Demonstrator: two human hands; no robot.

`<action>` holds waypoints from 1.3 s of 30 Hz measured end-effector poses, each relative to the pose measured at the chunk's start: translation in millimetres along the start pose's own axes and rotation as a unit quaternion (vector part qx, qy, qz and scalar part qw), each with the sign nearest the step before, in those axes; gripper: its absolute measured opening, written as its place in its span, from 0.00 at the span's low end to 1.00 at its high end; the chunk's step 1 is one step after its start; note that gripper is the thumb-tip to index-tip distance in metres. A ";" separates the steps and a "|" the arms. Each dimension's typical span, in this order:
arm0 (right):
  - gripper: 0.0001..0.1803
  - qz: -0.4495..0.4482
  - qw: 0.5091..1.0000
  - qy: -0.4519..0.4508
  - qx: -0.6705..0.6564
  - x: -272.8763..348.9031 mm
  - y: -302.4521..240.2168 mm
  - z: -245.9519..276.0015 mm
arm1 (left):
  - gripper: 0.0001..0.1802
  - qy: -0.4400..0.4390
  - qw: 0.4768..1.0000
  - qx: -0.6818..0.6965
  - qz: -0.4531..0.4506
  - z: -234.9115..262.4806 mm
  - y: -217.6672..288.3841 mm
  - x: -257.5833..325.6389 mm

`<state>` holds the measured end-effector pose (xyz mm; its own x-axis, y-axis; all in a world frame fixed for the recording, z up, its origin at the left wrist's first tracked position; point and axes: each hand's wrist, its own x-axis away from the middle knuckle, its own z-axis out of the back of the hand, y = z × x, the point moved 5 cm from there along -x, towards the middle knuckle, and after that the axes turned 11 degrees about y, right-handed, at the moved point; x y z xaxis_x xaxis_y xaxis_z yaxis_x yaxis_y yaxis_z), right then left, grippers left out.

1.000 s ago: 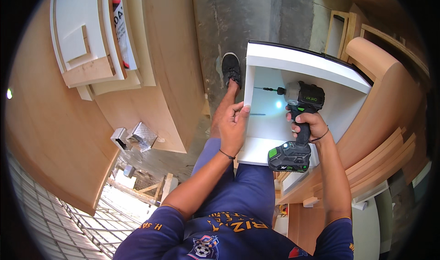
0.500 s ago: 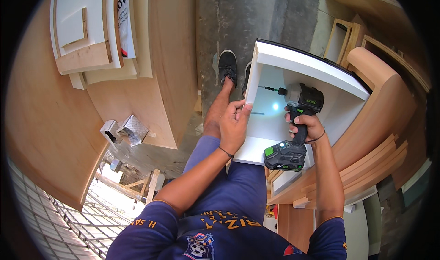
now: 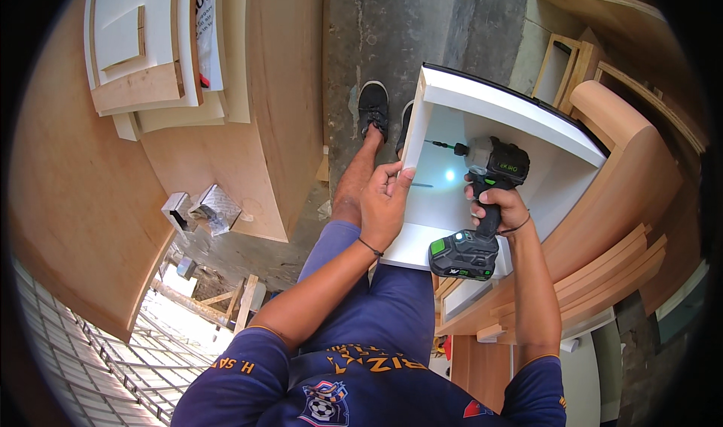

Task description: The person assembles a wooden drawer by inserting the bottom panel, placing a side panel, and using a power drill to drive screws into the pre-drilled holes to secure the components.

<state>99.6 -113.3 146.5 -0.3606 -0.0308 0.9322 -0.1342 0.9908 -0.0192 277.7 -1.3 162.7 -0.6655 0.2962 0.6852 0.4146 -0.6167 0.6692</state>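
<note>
A white open box like a drawer (image 3: 512,120), with a black panel along its far side, is tilted in front of me. My left hand (image 3: 385,205) is closed on the top edge of its left wall, thumb and fingers pinching the board. In my right hand (image 3: 498,207) is a black and green cordless drill (image 3: 498,160), gripped by its handle inside the box. Its thin bit (image 3: 440,144) points left at the inner face of that wall; whether the tip touches cannot be made out. The drill's lamp throws a bright spot on the box's white inside.
Curved wooden panels (image 3: 602,163) stand close on the right. A large plywood cabinet (image 3: 279,111) is at the left, with stacked boards (image 3: 139,43) and a wrapped metal piece (image 3: 215,208) on it. Grey concrete floor (image 3: 429,28) runs ahead, and one shoe (image 3: 373,111) rests there.
The drill and my right hand have shifted very slightly left. My left hand keeps its grip on the box's wall.
</note>
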 end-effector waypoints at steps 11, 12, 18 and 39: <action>0.25 -0.006 1.000 -0.011 -0.007 -0.5 4.3 -2.8 | 0.17 0.004 1.000 0.014 -0.011 0.8 -14.2 -2.2; 0.26 0.000 1.000 -0.003 0.001 -1.1 3.7 -2.5 | 0.17 0.005 1.000 0.002 -0.017 1.2 -12.0 -2.2; 0.25 -0.009 1.000 -0.003 -0.004 -2.4 1.6 -4.1 | 0.17 0.012 1.000 0.020 -0.017 1.1 -4.2 -0.5; 0.27 0.001 1.000 0.016 0.017 -2.0 0.8 -4.9 | 0.18 0.024 0.999 -0.005 -0.039 2.8 -8.6 -1.0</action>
<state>104.8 -111.8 146.4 -0.3319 -0.0248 0.9430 -0.1653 0.9857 -0.0323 276.5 5.7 157.1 -0.7248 0.3085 0.6160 0.3536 -0.6008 0.7170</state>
